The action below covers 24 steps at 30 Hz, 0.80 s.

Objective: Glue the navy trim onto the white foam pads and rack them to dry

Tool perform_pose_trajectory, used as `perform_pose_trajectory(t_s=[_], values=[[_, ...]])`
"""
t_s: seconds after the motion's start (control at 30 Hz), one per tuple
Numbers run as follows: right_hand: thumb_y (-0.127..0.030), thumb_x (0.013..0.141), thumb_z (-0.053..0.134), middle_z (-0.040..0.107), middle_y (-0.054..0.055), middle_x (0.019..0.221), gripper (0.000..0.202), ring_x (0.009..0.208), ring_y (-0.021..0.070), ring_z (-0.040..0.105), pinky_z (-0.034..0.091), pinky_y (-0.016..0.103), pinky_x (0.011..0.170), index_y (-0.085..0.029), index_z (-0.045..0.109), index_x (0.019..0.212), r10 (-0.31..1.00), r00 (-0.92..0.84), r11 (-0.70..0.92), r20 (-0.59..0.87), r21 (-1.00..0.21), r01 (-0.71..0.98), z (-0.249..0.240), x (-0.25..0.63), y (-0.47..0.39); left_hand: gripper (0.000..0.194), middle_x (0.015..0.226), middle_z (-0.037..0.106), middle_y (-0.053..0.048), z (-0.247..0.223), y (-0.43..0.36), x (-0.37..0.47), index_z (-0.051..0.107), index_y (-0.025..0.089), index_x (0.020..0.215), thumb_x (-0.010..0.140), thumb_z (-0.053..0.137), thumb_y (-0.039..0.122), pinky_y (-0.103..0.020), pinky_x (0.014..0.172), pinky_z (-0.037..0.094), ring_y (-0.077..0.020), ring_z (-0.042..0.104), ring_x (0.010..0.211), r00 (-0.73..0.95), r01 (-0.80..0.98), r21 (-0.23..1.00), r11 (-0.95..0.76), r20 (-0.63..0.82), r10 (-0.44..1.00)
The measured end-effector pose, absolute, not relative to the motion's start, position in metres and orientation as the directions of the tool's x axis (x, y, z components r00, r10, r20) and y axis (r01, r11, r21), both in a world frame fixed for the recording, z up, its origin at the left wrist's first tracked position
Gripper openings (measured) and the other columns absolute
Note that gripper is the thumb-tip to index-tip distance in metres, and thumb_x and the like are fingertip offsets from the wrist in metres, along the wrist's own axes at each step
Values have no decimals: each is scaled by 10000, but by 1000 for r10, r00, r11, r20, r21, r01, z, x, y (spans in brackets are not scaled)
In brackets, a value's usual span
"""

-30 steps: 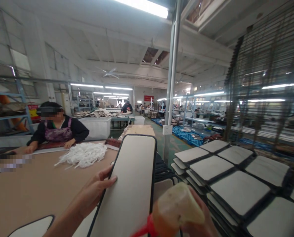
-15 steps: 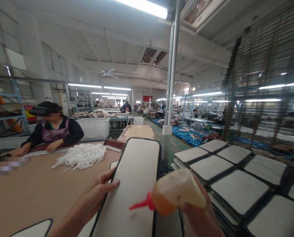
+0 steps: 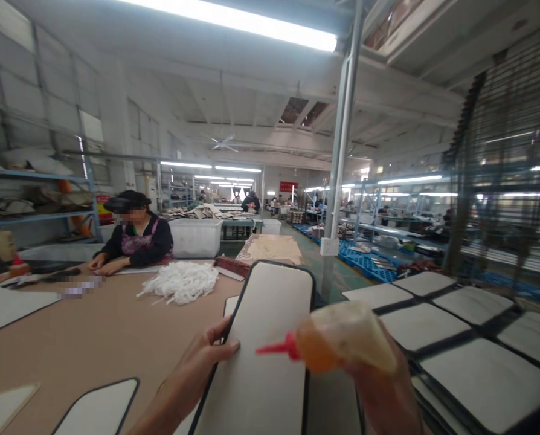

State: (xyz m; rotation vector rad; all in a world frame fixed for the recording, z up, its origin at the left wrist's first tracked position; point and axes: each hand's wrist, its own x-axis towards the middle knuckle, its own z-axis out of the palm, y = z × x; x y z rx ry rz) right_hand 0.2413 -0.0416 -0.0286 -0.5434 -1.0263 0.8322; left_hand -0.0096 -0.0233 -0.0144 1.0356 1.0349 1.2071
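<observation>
My left hand [image 3: 211,353] grips the left edge of a long white panel [image 3: 270,326] with rounded corners and a dark border, its thumb lying on the white face. In my right hand [image 3: 379,374] is a squeeze bottle [image 3: 342,335] of amber liquid, tipped on its side. Its red nozzle [image 3: 274,348] points left above the panel's face; whether the tip touches cannot be made out. Part of another white panel [image 3: 231,305] shows behind the held one, and a dark-edged panel [image 3: 100,411] lies on the brown table [image 3: 93,338] at lower left.
A heap of white strips [image 3: 179,283] lies on the table. Across it at left, a co-worker [image 3: 138,232] in a patterned apron bends over the tabletop. Stacked dark-bordered panels [image 3: 482,374] fill the right side. A metal pole [image 3: 340,151] stands ahead, near a white bin [image 3: 200,238].
The view has turned left, so the surroundings appear farther right. The bottle's nozzle is now closer to level. Both hands keep their holds.
</observation>
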Motion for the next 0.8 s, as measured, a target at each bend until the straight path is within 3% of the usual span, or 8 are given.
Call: perform_pose_trajectory(t_s=[0.07, 0.13, 0.2, 0.3, 0.53, 0.63, 0.73, 0.8], values=[[-204, 553, 856, 703, -1, 877, 540, 752, 179, 645, 533, 240, 692, -257, 647, 1048, 738, 363, 670, 569, -680, -298, -7, 244, -37, 588, 1006, 744, -58, -14, -35, -10, 646, 165, 1176, 593, 725, 172, -324, 736, 509, -278, 683, 871, 61, -216, 973, 80, -68, 996], [-206, 545, 857, 703, 8, 875, 535, 747, 184, 642, 534, 245, 690, -238, 648, 1036, 736, 341, 675, 585, -671, -306, -4, 243, -43, 627, 999, 746, -57, -13, -46, -11, 624, 176, 1207, 589, 729, 182, -330, 708, 513, -277, 689, 833, 48, -253, 963, 94, -84, 995], [-259, 534, 862, 713, 35, 899, 588, 758, 225, 662, 548, 284, 662, -241, 637, 1077, 824, 219, 566, 523, -732, -380, -21, 238, -60, 626, 979, 750, -59, -13, -56, -13, 625, 172, 1202, 584, 726, 179, -326, 691, 514, -270, 692, 804, 26, -295, 952, 84, -80, 996], [-330, 375, 917, 725, 19, 806, 674, 631, 222, 666, 549, 273, 554, -261, 686, 1003, 930, 104, 361, 353, -821, -442, -53, 236, -91, 566, 928, 757, -63, -16, -70, -15, 663, 142, 1131, 567, 708, 137, -314, 698, 512, -260, 693, 792, -4, -320, 946, 48, -52, 999], [-207, 583, 843, 713, 11, 929, 536, 809, 185, 653, 533, 247, 737, -265, 641, 1077, 816, 299, 578, 495, -700, -419, -24, 254, -111, 544, 956, 752, -58, -23, -116, -1, 655, 156, 1130, 588, 686, 118, -316, 682, 511, -256, 696, 782, 39, -290, 949, 120, -113, 993], [-234, 544, 849, 725, 33, 899, 560, 772, 226, 671, 550, 286, 678, -250, 649, 1067, 859, 191, 508, 474, -752, -419, -38, 251, -134, 551, 930, 755, -60, -23, -129, 0, 660, 159, 1121, 573, 704, 124, -324, 696, 509, -260, 694, 784, 21, -284, 950, 132, -131, 991], [-348, 456, 876, 737, 46, 857, 640, 745, 264, 691, 566, 305, 628, -254, 664, 1053, 931, 102, 358, 351, -816, -453, -61, 244, -166, 490, 877, 758, -59, -28, -136, -5, 695, 147, 1048, 560, 697, 112, -314, 698, 498, -255, 688, 786, -21, -288, 951, 110, -121, 992], [-334, 483, 879, 740, 33, 866, 609, 717, 232, 694, 565, 270, 622, -275, 659, 1047, 937, 135, 347, 321, -835, -428, -63, 248, -176, 472, 870, 757, -62, -32, -140, -8, 706, 139, 1026, 557, 678, 96, -309, 692, 488, -249, 684, 773, -5, -307, 947, 98, -105, 994]])
